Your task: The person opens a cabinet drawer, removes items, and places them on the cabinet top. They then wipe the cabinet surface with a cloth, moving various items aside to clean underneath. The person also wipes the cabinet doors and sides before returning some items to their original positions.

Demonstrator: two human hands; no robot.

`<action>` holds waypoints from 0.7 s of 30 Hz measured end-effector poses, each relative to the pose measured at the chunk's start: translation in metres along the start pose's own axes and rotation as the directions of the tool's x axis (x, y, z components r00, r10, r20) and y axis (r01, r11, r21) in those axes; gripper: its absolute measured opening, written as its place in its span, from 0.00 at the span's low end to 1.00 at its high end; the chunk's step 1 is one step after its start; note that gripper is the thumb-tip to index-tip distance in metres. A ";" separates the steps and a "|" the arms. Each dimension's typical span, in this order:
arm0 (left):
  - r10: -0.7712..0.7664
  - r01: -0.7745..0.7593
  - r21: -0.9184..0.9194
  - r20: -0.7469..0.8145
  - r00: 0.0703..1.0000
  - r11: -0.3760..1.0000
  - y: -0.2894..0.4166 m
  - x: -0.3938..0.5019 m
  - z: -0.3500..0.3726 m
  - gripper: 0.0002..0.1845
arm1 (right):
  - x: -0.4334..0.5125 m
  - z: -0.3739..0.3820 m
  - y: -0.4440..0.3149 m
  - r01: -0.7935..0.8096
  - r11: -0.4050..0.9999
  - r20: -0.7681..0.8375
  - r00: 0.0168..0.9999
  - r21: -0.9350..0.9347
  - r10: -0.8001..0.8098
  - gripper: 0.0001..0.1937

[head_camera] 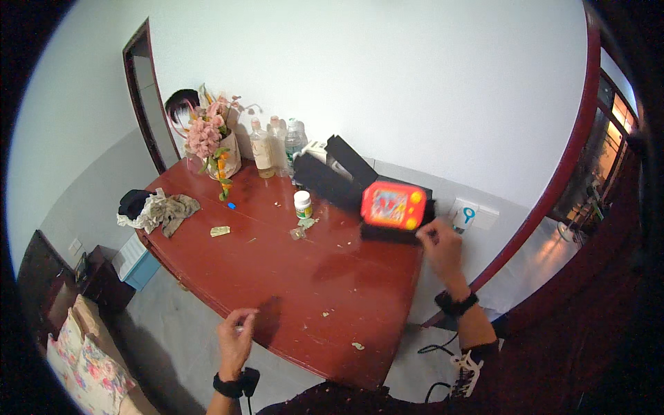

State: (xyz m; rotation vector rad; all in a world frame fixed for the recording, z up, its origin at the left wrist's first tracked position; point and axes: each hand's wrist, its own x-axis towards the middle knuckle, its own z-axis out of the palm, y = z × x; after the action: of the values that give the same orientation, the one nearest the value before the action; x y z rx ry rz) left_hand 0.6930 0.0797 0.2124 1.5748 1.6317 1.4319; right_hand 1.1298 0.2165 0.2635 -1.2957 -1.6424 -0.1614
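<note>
At the right edge of the table, my right hand is at the lower right corner of a red handheld game toy with yellow buttons. Its fingers are curled close to that corner; whether they grip it is unclear. The toy looks blurred and stands tilted up in front of an open black box. Over the table's front edge hovers my left hand, thumb and forefinger nearly together. A small pale spot shows between its fingers, too small to identify. Black bands with attached parts circle both wrists.
The dark red table bears a white pill bottle, several plastic bottles, a pink flower arrangement, crumpled cloth and paper scraps. A wall socket is beyond my right hand. Cables hang at lower right.
</note>
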 end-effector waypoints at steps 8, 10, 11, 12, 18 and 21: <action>0.345 -0.383 0.108 0.266 0.900 0.917 0.042 0.006 0.026 0.29 | -0.086 0.005 -0.117 0.059 0.968 0.442 0.882 0.243 -0.164 0.08; 0.307 -0.341 0.084 0.273 0.912 0.936 0.037 0.003 0.025 0.38 | -0.076 -0.002 -0.128 0.037 0.956 0.661 0.715 0.290 -0.228 0.09; 0.351 -0.383 0.094 0.247 0.903 0.919 0.033 0.003 0.024 0.37 | -0.068 -0.006 -0.132 0.044 0.940 0.697 0.659 0.338 -0.282 0.10; 0.378 -0.411 0.116 0.231 0.896 0.904 0.029 0.004 0.022 0.37 | -0.060 -0.008 -0.135 0.049 0.918 0.722 0.602 0.393 -0.341 0.11; 0.413 -0.441 0.115 0.209 0.887 0.890 0.016 0.005 0.017 0.33 | -0.022 -0.005 -0.152 0.068 0.977 0.880 0.424 0.204 -0.213 0.36; 0.380 -0.404 0.126 0.177 0.908 0.906 0.016 -0.001 0.022 0.31 | -0.031 0.003 -0.162 0.270 0.942 0.837 0.453 0.200 -0.308 0.43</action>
State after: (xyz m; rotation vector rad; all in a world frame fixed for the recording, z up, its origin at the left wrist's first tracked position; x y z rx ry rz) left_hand 0.7196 0.0839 0.2187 2.1467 1.4247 1.3539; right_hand 0.9972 0.1300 0.3109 -1.0854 -2.7302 0.4061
